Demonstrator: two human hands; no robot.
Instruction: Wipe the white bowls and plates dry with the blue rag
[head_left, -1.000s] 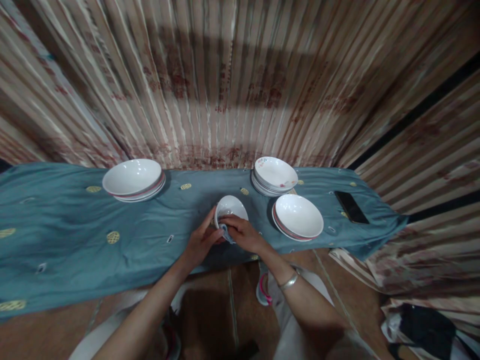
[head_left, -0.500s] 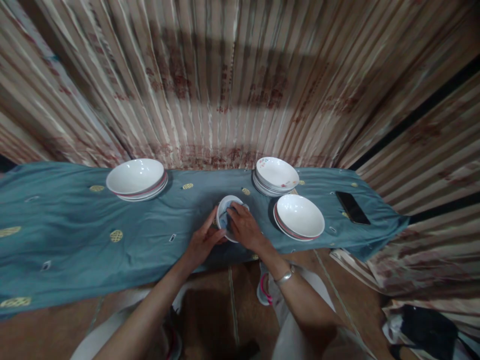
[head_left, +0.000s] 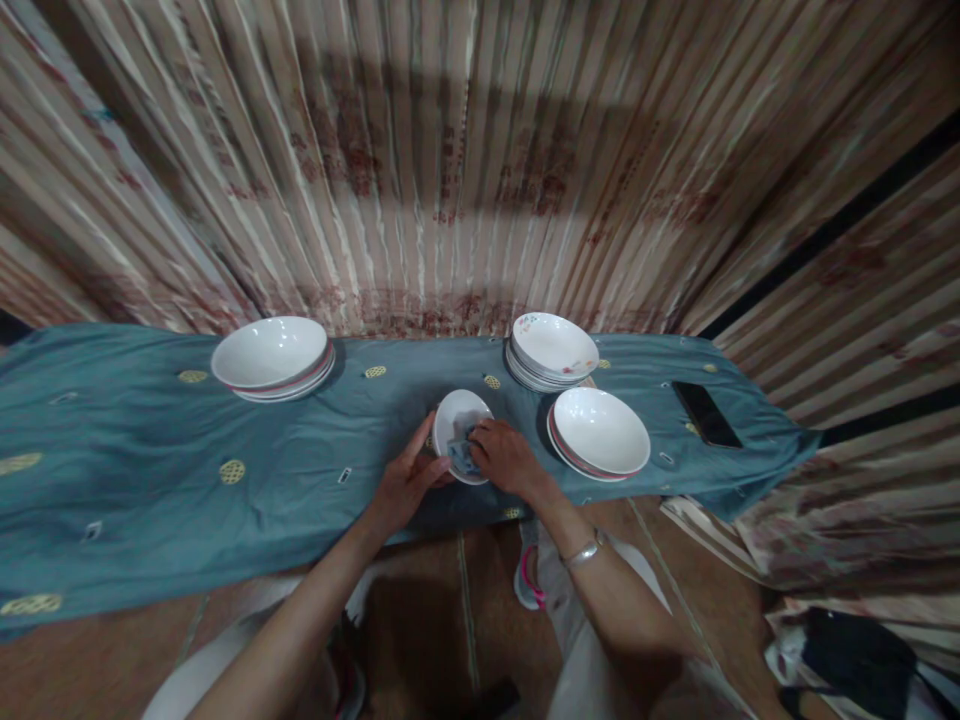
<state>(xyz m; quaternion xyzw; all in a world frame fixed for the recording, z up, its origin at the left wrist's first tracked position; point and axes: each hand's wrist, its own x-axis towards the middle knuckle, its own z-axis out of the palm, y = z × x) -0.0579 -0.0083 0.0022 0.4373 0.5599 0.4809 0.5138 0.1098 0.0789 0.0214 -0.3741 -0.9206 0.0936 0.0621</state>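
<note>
A small white bowl (head_left: 454, 408) is tilted toward me over the near middle of the table. My left hand (head_left: 407, 478) grips its left side, thumb near the rim and fingers along the outside. Bunched inside the bowl is a blue-grey cloth (head_left: 463, 457), pressed against the lower inner wall. My right hand (head_left: 504, 457) holds that cloth, fingers curled over it at the bowl's right side. The underside of the bowl and some left fingertips are hidden.
Stacked bowls stand at the far left (head_left: 274, 355), at the back right (head_left: 553, 350) and at the near right (head_left: 600, 435). A black phone (head_left: 706, 414) lies on the blue-green tablecloth (head_left: 292, 480). Behind hangs a pleated curtain (head_left: 420, 180).
My right hand has slid down and to the right inside the bowl with the cloth, baring more of the upper inner surface. The left hand keeps its place on the bowl.
</note>
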